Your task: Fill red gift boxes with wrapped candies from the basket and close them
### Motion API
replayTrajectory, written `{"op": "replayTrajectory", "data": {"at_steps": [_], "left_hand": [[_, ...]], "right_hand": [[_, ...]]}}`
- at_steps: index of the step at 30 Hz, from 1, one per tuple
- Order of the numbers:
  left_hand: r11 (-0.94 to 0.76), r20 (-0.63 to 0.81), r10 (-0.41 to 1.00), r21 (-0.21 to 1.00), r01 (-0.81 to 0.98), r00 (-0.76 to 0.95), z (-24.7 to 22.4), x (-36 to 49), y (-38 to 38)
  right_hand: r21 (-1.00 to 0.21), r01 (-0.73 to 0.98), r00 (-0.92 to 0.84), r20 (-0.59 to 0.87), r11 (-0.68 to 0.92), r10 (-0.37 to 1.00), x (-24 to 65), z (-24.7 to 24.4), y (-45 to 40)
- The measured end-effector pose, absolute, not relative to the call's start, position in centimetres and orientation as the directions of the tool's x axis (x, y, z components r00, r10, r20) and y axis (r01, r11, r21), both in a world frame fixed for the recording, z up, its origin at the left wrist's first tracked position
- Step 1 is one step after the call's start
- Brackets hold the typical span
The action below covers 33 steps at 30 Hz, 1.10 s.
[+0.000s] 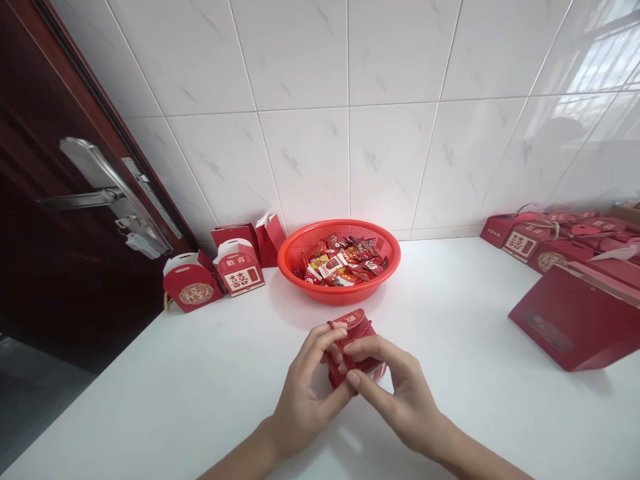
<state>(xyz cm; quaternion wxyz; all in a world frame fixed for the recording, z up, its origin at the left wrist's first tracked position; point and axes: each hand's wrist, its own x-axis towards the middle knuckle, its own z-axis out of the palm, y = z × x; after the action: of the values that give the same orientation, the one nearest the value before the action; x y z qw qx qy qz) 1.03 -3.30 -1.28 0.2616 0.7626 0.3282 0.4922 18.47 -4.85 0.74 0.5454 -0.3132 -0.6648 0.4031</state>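
Observation:
A small red box with a red cord lies on the white table, between my two hands and just in front of the basket. My left hand curls round the box's left side, fingers over its top and thumb at its near edge. From the right, my right hand pinches at the cord near the middle of the box, thumb and index finger close together. The fingers hide part of the cord and the box's front.
Behind the box, a red plastic basket holds many wrapped sweets. Red gift boxes and bags stand at the back left, near a dark door. On the right is a large red box, with several small red boxes piled behind it.

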Motion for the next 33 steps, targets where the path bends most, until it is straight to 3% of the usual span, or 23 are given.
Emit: {"op": "replayTrajectory", "data": {"at_steps": [6, 12, 20, 27, 33], "left_hand": [[-0.67, 0.606, 0.734, 0.718, 0.185, 0.308, -1.7, 0.7, -3.2], [-0.763, 0.69, 0.643, 0.616, 0.197, 0.332, -1.8, 0.3, -3.2], [-0.676, 0.545, 0.727, 0.675, 0.294, 0.418, -1.9, 0.5, -3.0], [-0.622, 0.446, 0.75, 0.727, 0.29, 0.489, -2.3, 0.8, -3.0], [-0.659, 0.492, 0.724, 0.701, 0.274, 0.483, -2.0, 0.9, -3.0]], "right_hand": [[-0.906, -0.137, -0.14, 0.418, 0.4, 0.898, 19.6, 1.3, -4.2], [-0.906, -0.25, -0.023, 0.359, 0.342, 0.933, 21.5, 2.2, -3.5], [-0.904, -0.232, 0.03, 0.363, 0.36, 0.931, 22.7, 2.9, -3.0], [-0.904, -0.232, -0.12, 0.392, 0.359, 0.912, 22.2, 2.5, -3.2], [-0.896, -0.273, -0.239, 0.415, 0.349, 0.878, 21.6, 2.8, -3.5]]}}
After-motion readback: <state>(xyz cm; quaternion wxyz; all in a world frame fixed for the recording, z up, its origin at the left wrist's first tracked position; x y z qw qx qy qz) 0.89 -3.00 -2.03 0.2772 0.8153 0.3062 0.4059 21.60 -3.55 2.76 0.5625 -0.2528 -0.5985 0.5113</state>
